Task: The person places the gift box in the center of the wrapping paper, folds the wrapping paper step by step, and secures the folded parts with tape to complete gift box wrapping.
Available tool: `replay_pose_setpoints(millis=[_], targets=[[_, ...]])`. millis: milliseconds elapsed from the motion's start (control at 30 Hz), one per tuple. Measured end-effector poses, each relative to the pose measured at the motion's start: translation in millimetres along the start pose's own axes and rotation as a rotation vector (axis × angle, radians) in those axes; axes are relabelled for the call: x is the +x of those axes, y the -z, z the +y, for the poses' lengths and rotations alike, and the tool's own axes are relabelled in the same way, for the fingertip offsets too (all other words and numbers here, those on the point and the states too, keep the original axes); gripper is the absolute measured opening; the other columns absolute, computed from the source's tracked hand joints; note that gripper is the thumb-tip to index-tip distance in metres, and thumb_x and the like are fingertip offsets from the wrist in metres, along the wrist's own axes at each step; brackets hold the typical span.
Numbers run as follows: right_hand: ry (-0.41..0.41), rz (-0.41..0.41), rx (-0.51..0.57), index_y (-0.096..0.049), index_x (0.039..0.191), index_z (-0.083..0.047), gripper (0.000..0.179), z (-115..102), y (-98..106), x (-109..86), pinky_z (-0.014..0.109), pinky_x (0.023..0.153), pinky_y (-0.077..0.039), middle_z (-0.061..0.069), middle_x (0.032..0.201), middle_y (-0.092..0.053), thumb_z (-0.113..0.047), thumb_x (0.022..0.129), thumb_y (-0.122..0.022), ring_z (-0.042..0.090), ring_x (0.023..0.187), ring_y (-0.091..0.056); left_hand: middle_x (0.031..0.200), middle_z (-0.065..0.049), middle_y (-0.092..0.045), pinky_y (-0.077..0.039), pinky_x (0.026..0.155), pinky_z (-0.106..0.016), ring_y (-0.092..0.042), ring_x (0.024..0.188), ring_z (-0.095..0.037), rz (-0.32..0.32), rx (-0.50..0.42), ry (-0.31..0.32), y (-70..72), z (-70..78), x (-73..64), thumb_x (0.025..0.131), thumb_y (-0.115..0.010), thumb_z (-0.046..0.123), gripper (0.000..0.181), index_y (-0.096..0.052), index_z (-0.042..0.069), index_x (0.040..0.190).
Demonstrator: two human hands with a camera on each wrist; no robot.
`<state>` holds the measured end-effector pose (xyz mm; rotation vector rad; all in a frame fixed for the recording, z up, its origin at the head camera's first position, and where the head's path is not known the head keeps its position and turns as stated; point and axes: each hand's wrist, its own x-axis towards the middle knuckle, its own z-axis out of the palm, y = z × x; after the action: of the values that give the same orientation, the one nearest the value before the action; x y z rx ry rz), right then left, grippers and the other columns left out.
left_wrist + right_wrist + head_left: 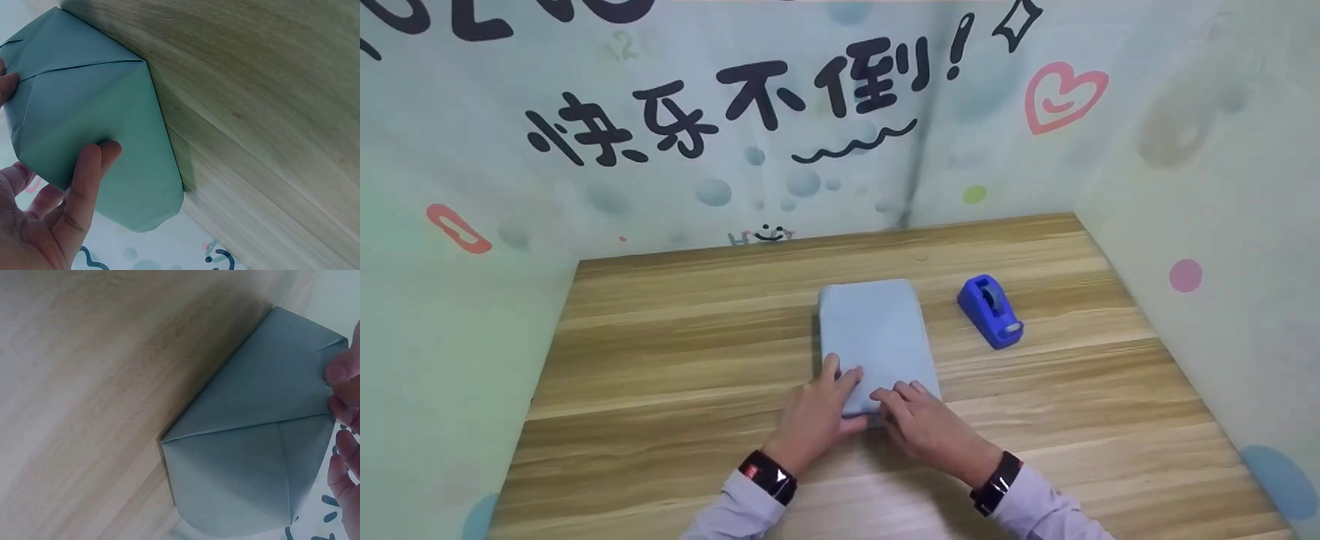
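A package wrapped in light blue paper (874,322) lies on the table, its near end towards the person. My left hand (814,412) holds the near left corner, fingers on top and thumb at the end. At the near right, my right hand (928,433) has its fingers curled, pinching the paper at the end. The right wrist view shows a folded paper flap (242,399) with a straight crease across that end, and fingertips (339,371) on its edge. Seen from the left wrist, a finger (84,180) presses against the package. The package's underside is hidden.
A blue tape dispenser (990,311) stands right of the package, beyond the right hand. The wood-grain table (675,352) is bordered by printed cloth walls (840,180) at the back and both sides. Each wrist wears a black band (769,476).
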<state>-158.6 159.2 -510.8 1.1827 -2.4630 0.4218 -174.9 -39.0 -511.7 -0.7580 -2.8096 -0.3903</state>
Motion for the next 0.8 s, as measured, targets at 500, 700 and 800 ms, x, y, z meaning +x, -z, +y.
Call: replay_pose_setpoints(millis=[500, 700, 800], targets=[[0.174, 0.017, -0.123, -0.048, 0.108, -0.001, 0.038, 4.8, 1.9, 5.3, 0.027, 0.068, -0.047, 0.005, 0.097, -0.06, -0.005, 0.075, -0.066, 0.015, 0.082, -0.06, 0.101, -0.006, -0.043, -0.04, 0.042, -0.023, -0.043, 0.05, -0.011, 0.024, 0.013, -0.002, -2.2, 0.8, -0.2, 0.072, -0.07, 0.052, 0.064, -0.056, 0.017, 0.124], [0.133, -0.046, -0.13, -0.048, 0.111, -0.002, 0.037, 2.6, 4.2, 6.3, 0.03, 0.071, -0.051, 0.004, 0.091, -0.062, -0.006, 0.079, -0.065, 0.016, 0.083, -0.061, 0.102, -0.005, -0.042, -0.041, 0.043, -0.023, -0.045, 0.051, -0.011, 0.016, -0.007, 0.003, -3.1, 0.7, -0.3, 0.073, -0.07, 0.053, 0.065, -0.056, 0.017, 0.125], [0.119, -0.054, -0.145, -0.048, 0.112, -0.002, 0.035, 2.3, 4.2, 7.0, 0.03, 0.071, -0.052, 0.003, 0.088, -0.062, -0.007, 0.081, -0.064, 0.016, 0.081, -0.061, 0.102, -0.006, -0.042, -0.044, 0.044, -0.025, -0.048, 0.053, -0.012, 0.022, -0.011, -0.001, -3.4, 0.5, -0.1, 0.072, -0.07, 0.053, 0.065, -0.056, 0.016, 0.124]])
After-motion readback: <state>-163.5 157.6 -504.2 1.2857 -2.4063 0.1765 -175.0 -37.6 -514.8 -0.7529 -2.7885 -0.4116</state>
